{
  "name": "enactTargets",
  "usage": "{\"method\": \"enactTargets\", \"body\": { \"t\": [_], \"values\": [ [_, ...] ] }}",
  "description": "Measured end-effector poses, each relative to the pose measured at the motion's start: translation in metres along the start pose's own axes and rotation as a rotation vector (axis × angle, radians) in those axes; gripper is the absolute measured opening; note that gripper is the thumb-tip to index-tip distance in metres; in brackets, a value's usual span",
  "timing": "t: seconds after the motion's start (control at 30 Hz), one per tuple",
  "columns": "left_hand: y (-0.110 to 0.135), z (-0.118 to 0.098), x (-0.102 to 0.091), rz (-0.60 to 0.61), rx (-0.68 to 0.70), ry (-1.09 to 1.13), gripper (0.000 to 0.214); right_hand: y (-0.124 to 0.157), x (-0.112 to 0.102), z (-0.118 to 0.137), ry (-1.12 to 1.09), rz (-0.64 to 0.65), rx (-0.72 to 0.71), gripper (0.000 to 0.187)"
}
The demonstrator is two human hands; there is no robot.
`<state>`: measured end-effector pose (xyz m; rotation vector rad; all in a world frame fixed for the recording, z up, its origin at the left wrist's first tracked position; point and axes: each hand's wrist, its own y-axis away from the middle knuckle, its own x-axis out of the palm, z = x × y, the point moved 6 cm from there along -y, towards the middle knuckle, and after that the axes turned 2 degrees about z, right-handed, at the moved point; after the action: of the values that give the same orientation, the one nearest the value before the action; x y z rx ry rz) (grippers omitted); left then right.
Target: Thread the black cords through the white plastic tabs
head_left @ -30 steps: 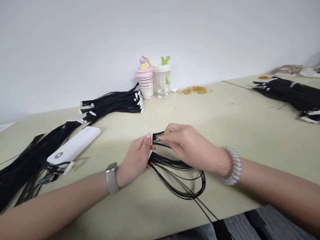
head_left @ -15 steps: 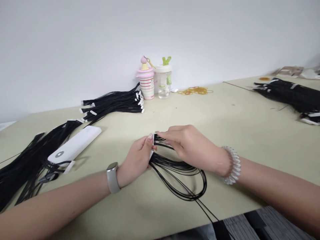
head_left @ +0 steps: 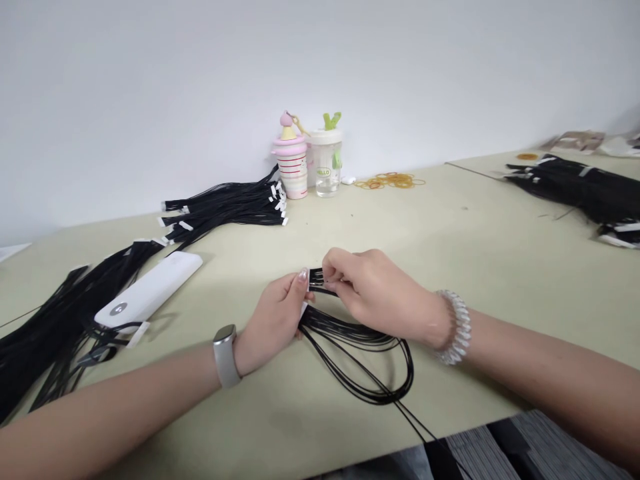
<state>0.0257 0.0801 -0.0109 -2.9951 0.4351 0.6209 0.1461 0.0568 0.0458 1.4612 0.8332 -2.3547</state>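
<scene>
My left hand (head_left: 277, 307) is closed on the white connector ends of a black wire harness (head_left: 370, 333), its thumb pressed on the upper connector. From there the thin black wires bend round in a loop to the right, and a few loose ones trail over the table's front edge. Close by on the right, my right hand (head_left: 370, 287) is closed too, its thumb and fingertips pinching the wires just beside the upper connector. The wires between the two hands show side by side; what lies inside the right fingers is partly hidden.
Black wire bundles (head_left: 225, 207) with white connectors lie at the left, beside a white power bank (head_left: 150, 290). A pink-lidded cup (head_left: 292, 170) and a clear bottle (head_left: 327, 163) stand by the wall, near yellow rubber bands (head_left: 393, 181). More harnesses (head_left: 585, 187) lie at far right.
My right hand has curled its outstretched fingers into a pinch on the wires and shifted slightly left. The left hand keeps its hold on the connectors.
</scene>
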Motion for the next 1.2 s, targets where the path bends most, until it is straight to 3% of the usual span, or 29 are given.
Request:
{"method": "enactTargets", "body": {
  "t": [0.43,0.7,0.93,1.2],
  "values": [
    [0.0,-0.002,0.001,0.002,-0.01,-0.061,0.04,-0.002,0.001,-0.007,-0.302,-0.063,0.063,0.006],
    [0.001,-0.002,0.0,0.004,0.002,-0.041,0.04,-0.002,0.006,-0.007,-0.217,-0.032,0.09,0.01],
    [-0.001,-0.001,-0.001,-0.012,0.045,-0.11,0.04,-0.001,0.014,-0.014,-0.418,-0.078,0.183,0.004],
    [0.0,-0.002,0.002,0.021,0.035,-0.122,0.041,-0.002,0.011,-0.011,-0.403,-0.105,0.164,0.005]
  ]
}}
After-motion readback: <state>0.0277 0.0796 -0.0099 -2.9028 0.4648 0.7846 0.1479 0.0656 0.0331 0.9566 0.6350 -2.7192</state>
